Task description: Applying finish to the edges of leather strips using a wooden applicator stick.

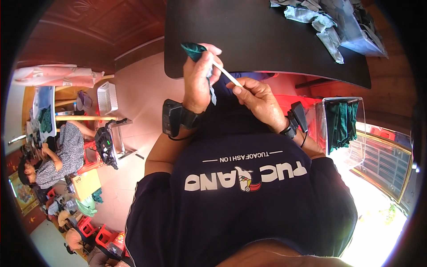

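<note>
My left hand (197, 82) is closed around a small piece of dark green fabric (192, 50), whose pointed end sticks out past the thumb side. A paler grey-green strip of it hangs down below the fingers. In my right hand (260, 99), a thin white stick (228, 75) is pinched between thumb and fingers near its lower end. The stick slants up to the left, and its far end meets the fabric at my left hand. Whether that tip goes inside the fabric is hidden by the fingers. Both hands are raised in front of the table's near edge.
A black table (231, 31) lies ahead, with grey fabric pieces (313, 22) and a clear bin (362, 42) at its right. Dark green cloths (341, 124) hang in a clear container at my right. Left, a person (64, 147) sits near a white basket (107, 98).
</note>
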A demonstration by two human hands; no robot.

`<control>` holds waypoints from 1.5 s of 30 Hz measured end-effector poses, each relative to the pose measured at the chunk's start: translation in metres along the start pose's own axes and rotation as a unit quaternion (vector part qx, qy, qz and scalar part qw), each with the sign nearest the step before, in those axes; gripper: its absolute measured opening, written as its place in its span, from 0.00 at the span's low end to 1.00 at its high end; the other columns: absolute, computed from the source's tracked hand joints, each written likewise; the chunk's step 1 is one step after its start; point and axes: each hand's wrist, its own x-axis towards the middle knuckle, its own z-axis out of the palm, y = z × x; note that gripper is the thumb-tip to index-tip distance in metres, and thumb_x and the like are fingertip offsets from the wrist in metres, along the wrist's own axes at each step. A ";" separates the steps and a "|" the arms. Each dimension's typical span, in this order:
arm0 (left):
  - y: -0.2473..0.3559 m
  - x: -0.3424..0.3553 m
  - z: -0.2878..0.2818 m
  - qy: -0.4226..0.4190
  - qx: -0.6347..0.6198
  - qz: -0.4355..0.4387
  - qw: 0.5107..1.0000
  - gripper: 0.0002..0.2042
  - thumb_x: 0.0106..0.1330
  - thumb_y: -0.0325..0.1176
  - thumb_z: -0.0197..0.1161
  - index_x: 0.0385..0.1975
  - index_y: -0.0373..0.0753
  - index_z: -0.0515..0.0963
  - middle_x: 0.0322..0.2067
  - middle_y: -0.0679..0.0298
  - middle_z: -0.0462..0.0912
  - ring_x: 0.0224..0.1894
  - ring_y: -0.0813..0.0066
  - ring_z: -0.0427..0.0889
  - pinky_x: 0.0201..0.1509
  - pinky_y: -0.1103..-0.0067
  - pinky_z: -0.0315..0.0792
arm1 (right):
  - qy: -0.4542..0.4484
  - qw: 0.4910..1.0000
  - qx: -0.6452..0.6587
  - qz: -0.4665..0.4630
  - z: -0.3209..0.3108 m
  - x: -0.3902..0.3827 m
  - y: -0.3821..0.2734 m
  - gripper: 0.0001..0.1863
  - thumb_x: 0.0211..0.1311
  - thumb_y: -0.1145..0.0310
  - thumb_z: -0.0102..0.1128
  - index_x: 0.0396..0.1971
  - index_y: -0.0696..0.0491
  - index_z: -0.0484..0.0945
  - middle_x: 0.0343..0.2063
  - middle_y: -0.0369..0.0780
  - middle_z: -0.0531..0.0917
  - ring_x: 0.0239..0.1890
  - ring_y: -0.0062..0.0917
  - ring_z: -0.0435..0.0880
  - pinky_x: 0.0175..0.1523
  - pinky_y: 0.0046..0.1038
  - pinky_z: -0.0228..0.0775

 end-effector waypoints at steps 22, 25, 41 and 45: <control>-0.024 -0.018 0.011 -0.076 0.167 -0.066 0.981 0.24 0.70 0.50 0.38 0.38 0.33 0.72 0.19 0.68 0.71 0.21 0.84 0.67 0.26 0.82 0.61 | 0.064 0.995 0.004 -0.083 0.000 0.006 0.006 0.06 0.62 0.68 0.57 0.30 0.55 0.75 0.20 0.27 0.72 0.22 0.08 0.63 0.28 0.13 0.55; -0.029 -0.018 0.011 -0.069 0.166 -0.048 0.983 0.23 0.70 0.50 0.40 0.39 0.33 0.72 0.20 0.68 0.71 0.23 0.85 0.67 0.27 0.83 0.60 | 0.043 0.996 0.074 -0.036 -0.003 0.007 0.007 0.07 0.63 0.68 0.56 0.31 0.56 0.75 0.20 0.26 0.71 0.22 0.08 0.62 0.28 0.12 0.55; 0.001 -0.015 0.008 0.050 0.027 -0.065 0.996 0.20 0.70 0.44 0.44 0.48 0.33 0.71 0.24 0.69 0.70 0.25 0.85 0.67 0.28 0.88 0.61 | 0.012 0.989 0.138 0.049 0.000 -0.002 -0.005 0.09 0.67 0.66 0.49 0.37 0.55 0.74 0.15 0.28 0.65 0.15 0.08 0.58 0.20 0.12 0.49; -0.016 -0.017 0.007 -0.015 -0.023 -0.046 0.999 0.18 0.70 0.40 0.44 0.48 0.32 0.71 0.26 0.69 0.72 0.25 0.85 0.67 0.30 0.86 0.61 | -0.002 0.984 0.181 0.010 0.002 0.003 -0.001 0.08 0.66 0.66 0.51 0.36 0.55 0.74 0.18 0.27 0.69 0.19 0.09 0.63 0.22 0.13 0.55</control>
